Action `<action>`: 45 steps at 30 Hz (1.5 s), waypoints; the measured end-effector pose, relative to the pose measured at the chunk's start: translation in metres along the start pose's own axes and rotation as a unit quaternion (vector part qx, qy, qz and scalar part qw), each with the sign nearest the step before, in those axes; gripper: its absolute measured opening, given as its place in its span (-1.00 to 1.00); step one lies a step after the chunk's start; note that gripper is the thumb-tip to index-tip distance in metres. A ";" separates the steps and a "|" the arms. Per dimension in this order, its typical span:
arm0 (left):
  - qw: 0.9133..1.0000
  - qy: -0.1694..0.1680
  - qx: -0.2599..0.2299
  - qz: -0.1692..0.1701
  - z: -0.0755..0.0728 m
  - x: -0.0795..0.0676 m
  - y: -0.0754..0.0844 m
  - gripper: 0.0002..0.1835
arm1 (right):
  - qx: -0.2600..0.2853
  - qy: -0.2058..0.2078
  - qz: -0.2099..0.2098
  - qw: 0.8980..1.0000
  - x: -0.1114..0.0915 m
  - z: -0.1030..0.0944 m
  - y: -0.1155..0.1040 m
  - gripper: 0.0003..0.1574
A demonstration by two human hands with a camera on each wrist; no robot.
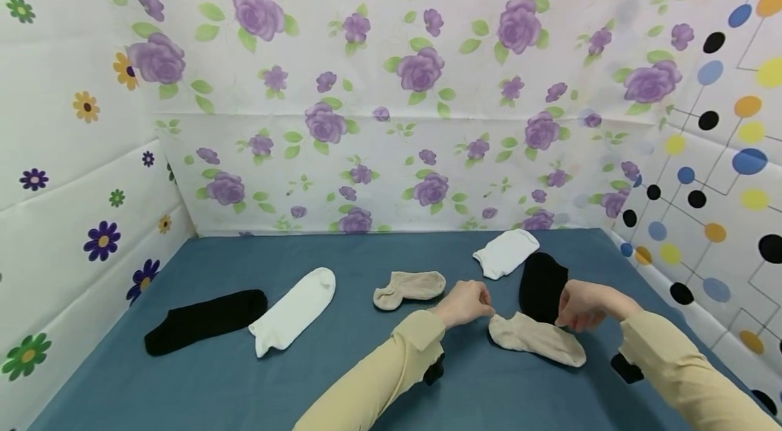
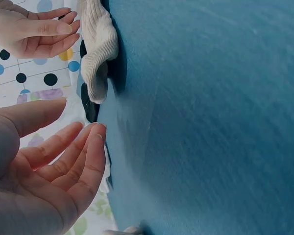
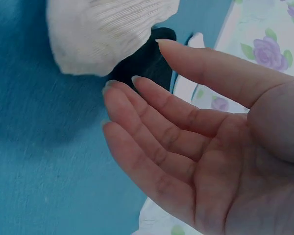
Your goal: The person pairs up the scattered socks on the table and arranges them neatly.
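A beige ribbed ankle sock (image 1: 537, 339) lies on the blue cloth between the two hands. Beside its left end is the left hand (image 1: 466, 304); the left wrist view shows thumb and fingers (image 2: 90, 169) apart, loosely bent, with nothing between them. The right hand (image 1: 586, 305) hovers by the sock's right side. In the right wrist view its relaxed fingers (image 3: 157, 142) hold nothing, and the beige sock (image 3: 105, 34) is just beyond the fingertips. Behind that sock lies a black sock (image 1: 541, 285), partly covered by the right hand in the head view.
A white sock (image 1: 507, 253) lies at the back right. Another beige sock (image 1: 418, 285), folded at one end, sits left of the left hand. Farther left are a white sock (image 1: 296, 309) and a black sock (image 1: 208, 322). Patterned sheets (image 1: 379, 166) border the blue surface (image 1: 183, 390).
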State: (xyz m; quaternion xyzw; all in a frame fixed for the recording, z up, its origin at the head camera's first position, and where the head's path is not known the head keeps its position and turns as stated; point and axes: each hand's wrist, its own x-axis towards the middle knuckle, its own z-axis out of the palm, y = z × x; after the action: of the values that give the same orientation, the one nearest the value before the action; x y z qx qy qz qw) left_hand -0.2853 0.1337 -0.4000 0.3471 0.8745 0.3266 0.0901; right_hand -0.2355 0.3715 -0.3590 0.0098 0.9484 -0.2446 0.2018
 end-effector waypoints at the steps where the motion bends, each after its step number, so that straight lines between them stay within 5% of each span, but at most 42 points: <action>1: 1.000 -0.001 0.001 -0.002 0.001 0.000 0.000 -0.92 | 0.001 0.000 0.003 1.000 -0.001 0.001 0.001 -0.89; 31: 0.999 -0.004 0.035 -0.018 0.026 0.005 0.007 -0.93 | 0.035 -0.075 0.052 0.995 -0.005 0.014 0.009 -0.90; 45: 0.999 0.034 0.007 -0.005 0.020 0.002 0.010 -0.86 | 0.024 -0.020 0.009 0.999 -0.005 0.009 0.001 -0.86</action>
State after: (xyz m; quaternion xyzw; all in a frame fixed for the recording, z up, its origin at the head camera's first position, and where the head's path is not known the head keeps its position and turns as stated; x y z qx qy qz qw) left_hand -0.2739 0.1506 -0.4092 0.3321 0.8811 0.3316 0.0591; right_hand -0.2279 0.3686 -0.3646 0.0186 0.9379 -0.2655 0.2223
